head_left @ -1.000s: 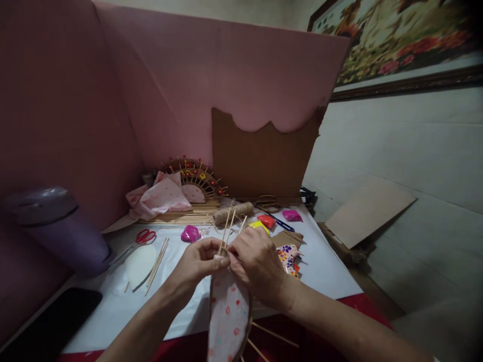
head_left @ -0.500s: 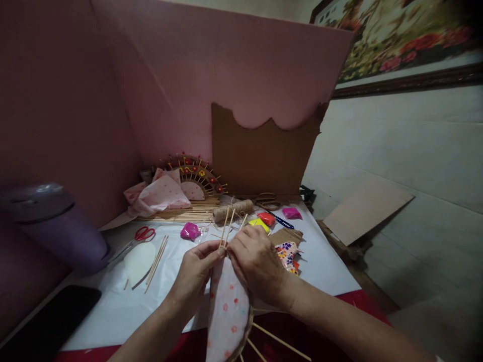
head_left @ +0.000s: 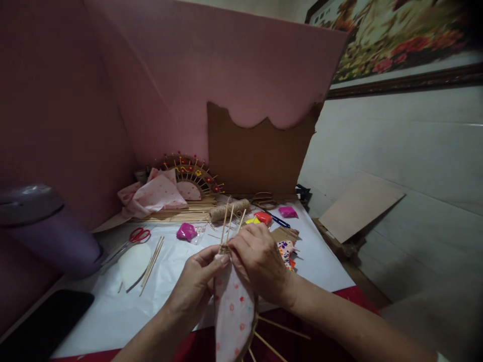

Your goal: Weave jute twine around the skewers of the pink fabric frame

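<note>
A half-round fan piece [head_left: 233, 314] covered in pink flowered cloth stands on edge between my hands, with thin wooden sticks [head_left: 229, 221] poking up from its top and more jutting out at the lower right. My left hand [head_left: 198, 284] pinches the twine-wrapped rim at the top left. My right hand [head_left: 260, 261] is closed over the same top rim from the right, fingertips meeting the left thumb.
A spool of jute twine [head_left: 229, 209], pink clay packet [head_left: 186, 232], red scissors [head_left: 136, 235], loose sticks [head_left: 152, 257], a white half-round card [head_left: 133, 259], a finished decorated fan [head_left: 190, 176], pink cloth [head_left: 154, 193] and a purple bottle [head_left: 45, 226] lie on white paper. Cardboard panel [head_left: 260, 156] behind.
The fan piece has turned slightly and sits a bit more upright. Both hands have shifted their pinch along its top rim. The view has drifted a little left.
</note>
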Demonstrator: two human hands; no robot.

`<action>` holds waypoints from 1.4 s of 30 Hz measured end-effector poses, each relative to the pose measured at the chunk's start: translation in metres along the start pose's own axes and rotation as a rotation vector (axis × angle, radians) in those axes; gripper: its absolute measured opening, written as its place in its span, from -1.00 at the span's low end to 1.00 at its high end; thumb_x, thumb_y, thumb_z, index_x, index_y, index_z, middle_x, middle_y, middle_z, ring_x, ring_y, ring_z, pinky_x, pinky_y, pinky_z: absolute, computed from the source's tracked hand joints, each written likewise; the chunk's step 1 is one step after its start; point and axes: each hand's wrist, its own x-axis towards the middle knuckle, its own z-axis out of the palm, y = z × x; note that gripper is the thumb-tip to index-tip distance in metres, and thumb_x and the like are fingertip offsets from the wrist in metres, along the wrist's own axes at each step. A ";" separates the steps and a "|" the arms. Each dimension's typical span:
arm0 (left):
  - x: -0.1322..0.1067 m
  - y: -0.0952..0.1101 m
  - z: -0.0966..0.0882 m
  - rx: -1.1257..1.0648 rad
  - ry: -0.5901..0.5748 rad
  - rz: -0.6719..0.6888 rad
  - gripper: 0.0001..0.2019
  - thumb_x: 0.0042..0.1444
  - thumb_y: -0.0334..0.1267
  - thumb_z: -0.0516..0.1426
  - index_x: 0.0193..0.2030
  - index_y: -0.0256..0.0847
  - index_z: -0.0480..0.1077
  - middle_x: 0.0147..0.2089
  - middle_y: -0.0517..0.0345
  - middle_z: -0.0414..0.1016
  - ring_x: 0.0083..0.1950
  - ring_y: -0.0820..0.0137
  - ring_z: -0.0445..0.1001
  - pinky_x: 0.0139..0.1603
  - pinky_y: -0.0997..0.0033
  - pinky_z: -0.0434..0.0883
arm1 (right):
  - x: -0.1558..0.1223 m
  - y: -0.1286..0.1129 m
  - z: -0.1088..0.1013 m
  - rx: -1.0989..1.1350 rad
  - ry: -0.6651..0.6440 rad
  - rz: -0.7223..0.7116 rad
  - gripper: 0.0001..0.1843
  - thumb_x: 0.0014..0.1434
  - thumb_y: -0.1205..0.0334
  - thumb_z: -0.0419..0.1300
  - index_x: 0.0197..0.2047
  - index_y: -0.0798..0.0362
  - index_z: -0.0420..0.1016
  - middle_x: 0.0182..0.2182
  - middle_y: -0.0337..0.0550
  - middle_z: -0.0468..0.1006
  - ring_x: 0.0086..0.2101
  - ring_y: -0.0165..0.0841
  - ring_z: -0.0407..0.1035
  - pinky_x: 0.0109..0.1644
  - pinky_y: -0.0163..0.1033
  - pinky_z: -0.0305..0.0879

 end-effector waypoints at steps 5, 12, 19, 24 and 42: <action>0.000 -0.007 0.001 0.020 -0.013 0.041 -0.76 -0.09 -0.21 0.31 -0.27 -0.24 0.48 -0.37 0.10 0.54 -0.39 0.41 0.47 -0.37 0.47 0.39 | -0.002 0.000 0.001 0.035 -0.026 0.018 -0.79 0.23 0.37 -0.02 -0.35 0.16 0.41 -0.41 -0.05 0.42 -0.32 -0.25 0.17 -0.20 -0.14 0.11; 0.001 -0.012 -0.001 0.076 0.065 0.155 -0.74 -0.08 -0.18 0.30 -0.26 -0.23 0.45 -0.33 0.10 0.54 -0.35 0.40 0.48 -0.35 0.49 0.37 | -0.003 -0.001 0.005 0.118 -0.037 -0.041 -0.80 0.22 0.39 -0.03 -0.29 0.15 0.42 -0.38 -0.02 0.43 -0.29 -0.22 0.16 -0.17 -0.11 0.13; 0.002 -0.012 -0.002 0.075 0.057 0.154 -0.74 -0.08 -0.17 0.29 -0.27 -0.25 0.44 -0.36 0.13 0.52 -0.39 0.44 0.43 -0.34 0.48 0.36 | -0.002 0.000 0.001 0.104 -0.055 -0.031 -0.80 0.21 0.38 -0.02 -0.33 0.14 0.41 -0.38 -0.02 0.42 -0.31 -0.23 0.16 -0.19 -0.12 0.12; 0.002 -0.014 -0.002 0.089 0.100 0.145 -0.75 -0.07 -0.12 0.28 -0.34 -0.24 0.43 -0.44 0.19 0.47 -0.45 0.49 0.36 -0.41 0.53 0.31 | -0.005 -0.002 0.001 0.084 -0.053 -0.014 -0.78 0.24 0.37 -0.03 -0.36 0.13 0.41 -0.41 -0.04 0.42 -0.32 -0.24 0.17 -0.21 -0.14 0.12; 0.001 -0.018 -0.002 0.114 0.109 0.167 -0.77 -0.03 -0.11 0.24 -0.38 -0.24 0.41 -0.47 0.21 0.41 -0.46 0.49 0.31 -0.44 0.54 0.30 | -0.008 -0.004 -0.008 0.212 -0.076 -0.008 -0.78 0.24 0.35 -0.01 -0.32 0.13 0.45 -0.38 -0.04 0.45 -0.29 -0.24 0.18 -0.17 -0.11 0.12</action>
